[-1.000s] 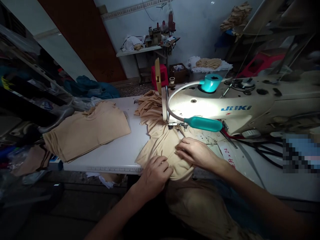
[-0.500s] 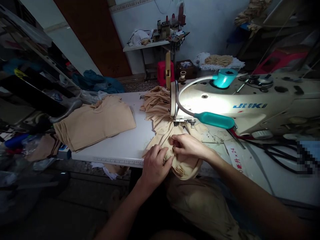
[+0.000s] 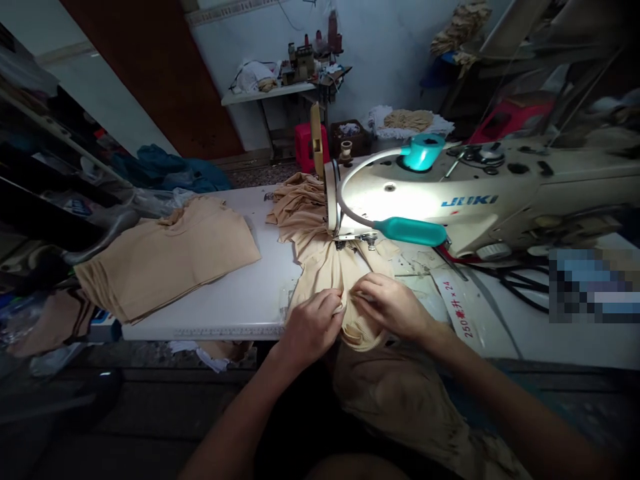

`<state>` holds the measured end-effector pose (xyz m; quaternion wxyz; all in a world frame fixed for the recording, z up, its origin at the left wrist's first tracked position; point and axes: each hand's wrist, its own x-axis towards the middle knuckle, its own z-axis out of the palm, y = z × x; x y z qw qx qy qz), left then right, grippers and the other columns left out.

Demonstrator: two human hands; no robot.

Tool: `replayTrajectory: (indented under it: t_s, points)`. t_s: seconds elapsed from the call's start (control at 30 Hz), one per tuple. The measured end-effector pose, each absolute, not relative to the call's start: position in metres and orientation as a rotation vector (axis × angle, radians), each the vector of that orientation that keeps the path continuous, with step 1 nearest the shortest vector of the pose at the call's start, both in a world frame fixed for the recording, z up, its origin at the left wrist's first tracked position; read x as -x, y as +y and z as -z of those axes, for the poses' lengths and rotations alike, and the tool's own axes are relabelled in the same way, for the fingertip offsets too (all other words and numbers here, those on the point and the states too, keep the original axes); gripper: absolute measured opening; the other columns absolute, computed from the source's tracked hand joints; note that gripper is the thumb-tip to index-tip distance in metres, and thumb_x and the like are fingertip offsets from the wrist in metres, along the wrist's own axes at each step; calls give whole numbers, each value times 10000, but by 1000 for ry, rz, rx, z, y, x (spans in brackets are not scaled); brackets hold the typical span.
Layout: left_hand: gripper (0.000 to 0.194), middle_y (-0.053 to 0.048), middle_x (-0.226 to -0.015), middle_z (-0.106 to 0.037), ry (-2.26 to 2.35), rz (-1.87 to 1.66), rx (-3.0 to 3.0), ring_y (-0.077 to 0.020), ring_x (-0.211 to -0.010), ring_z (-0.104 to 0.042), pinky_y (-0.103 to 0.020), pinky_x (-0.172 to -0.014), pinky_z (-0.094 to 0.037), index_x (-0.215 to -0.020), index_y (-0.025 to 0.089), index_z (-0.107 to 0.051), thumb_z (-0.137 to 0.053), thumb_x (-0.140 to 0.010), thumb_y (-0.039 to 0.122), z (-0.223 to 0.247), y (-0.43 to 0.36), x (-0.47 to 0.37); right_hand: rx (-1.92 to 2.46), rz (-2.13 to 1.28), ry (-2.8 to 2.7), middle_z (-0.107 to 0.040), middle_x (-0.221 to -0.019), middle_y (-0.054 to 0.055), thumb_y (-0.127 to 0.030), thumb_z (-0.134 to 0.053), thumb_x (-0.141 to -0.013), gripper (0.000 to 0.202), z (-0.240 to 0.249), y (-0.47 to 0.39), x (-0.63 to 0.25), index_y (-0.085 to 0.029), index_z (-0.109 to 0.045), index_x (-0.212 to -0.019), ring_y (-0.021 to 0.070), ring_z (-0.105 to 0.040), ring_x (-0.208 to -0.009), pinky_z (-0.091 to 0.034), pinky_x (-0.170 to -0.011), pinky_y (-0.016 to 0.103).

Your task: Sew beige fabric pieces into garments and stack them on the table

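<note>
Beige fabric (image 3: pixel 320 257) lies bunched under the needle end of a white sewing machine (image 3: pixel 410 200) and hangs over the table's front edge. My left hand (image 3: pixel 315 323) is closed on the fabric, its fingertips pinching a fold. Just to the right, my right hand (image 3: pixel 393 303) pinches the same cloth near its ribbed part. A small gap separates the two hands. The presser foot area sits behind them, lit by a teal lamp (image 3: pixel 413 231) on a bent white neck.
A stack of folded beige pieces (image 3: pixel 170 257) lies on the white table (image 3: pixel 215 310) at left. Black cables (image 3: pixel 515 283) and a printed sheet (image 3: pixel 457 307) are at right. Behind stand a red stool (image 3: pixel 304 148) and a second table (image 3: pixel 270 93).
The camera view has shifted, so the machine and stack appear further left. My hands have moved slightly apart, both still holding the fabric.
</note>
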<state>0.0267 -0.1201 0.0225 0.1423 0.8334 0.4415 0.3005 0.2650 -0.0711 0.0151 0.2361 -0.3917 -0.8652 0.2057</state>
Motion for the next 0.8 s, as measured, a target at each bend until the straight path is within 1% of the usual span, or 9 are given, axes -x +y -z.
replayTrajectory:
  t_s: [0.07,0.13,0.27,0.33,0.47,0.53,0.6,0.67,0.8]
  points:
    - [102,-86,-1231,-735,1274,-693,-2563,-251,-1131,-716,-370,-929,-576,-1104,221,-573,-534,-1064,135,-18,-115,-17,1107,-442,-2450,-699,-1023,100,-204,-539,-1068,170,-15,-79,-267,-200,-701,-1018,255,-661,-961,-528,-814,364]
    - [107,-90,-1176,-744,1294,-563,-2672,-271,-1097,-715,-387,-894,-578,-1058,215,-576,-544,-1040,114,-16,-111,-5,1130,-394,-2491,-686,-1015,102,-181,-545,-1058,168,-17,-83,-268,-194,-701,-996,253,-647,-948,-518,-783,357]
    - [175,-88,-1169,-744,1307,-440,-2714,-271,-1070,-700,-385,-856,-565,-1109,206,-599,-572,-993,77,-22,-111,11,1110,-454,-2478,-682,-1008,94,-175,-552,-1055,178,-20,-86,-266,-199,-703,-963,232,-644,-928,-524,-776,336]
    - [187,-86,-1151,-746,1302,-490,-2709,-269,-1056,-687,-400,-876,-554,-1131,202,-621,-573,-999,78,-24,-114,8,1093,-492,-2421,-697,-1010,88,-194,-558,-1066,178,-18,-86,-265,-206,-711,-975,229,-655,-948,-540,-812,336]
    - [149,-74,-1054,-743,1330,-862,-2653,-253,-1009,-668,-402,-891,-545,-1135,210,-667,-584,-1042,126,-22,-125,-11,1080,-478,-2302,-727,-1075,98,-209,-569,-1070,167,-8,-87,-263,-209,-724,-1006,253,-668,-1020,-565,-898,388]
    - [153,-78,-1067,-747,1278,-956,-2658,-247,-1033,-679,-393,-912,-557,-1146,206,-680,-586,-1053,127,-18,-130,-21,1071,-477,-2265,-734,-1107,107,-203,-578,-1059,165,-3,-89,-263,-217,-735,-1012,269,-672,-1049,-580,-911,416]
    - [171,-92,-1140,-758,1160,-927,-2717,-242,-1078,-696,-380,-931,-572,-1159,190,-687,-566,-1066,113,-14,-134,-29,1055,-495,-2229,-741,-1131,109,-192,-588,-1046,166,1,-91,-264,-229,-748,-1022,279,-679,-1070,-594,-921,438]
    - [183,-109,-1208,-764,1055,-840,-2785,-242,-1096,-709,-368,-919,-586,-1156,166,-693,-540,-1078,101,-10,-137,-32,1035,-519,-2193,-749,-1152,108,-179,-594,-1037,173,4,-93,-265,-238,-758,-1039,282,-688,-1079,-602,-927,450]
    - [177,-119,-1255,-765,1018,-676,-2834,-239,-1046,-712,-365,-871,-597,-1127,151,-697,-529,-1090,110,-5,-138,-31,985,-558,-2166,-753,-1193,106,-172,-593,-1042,178,6,-96,-270,-243,-753,-1072,278,-693,-1105,-603,-944,459]
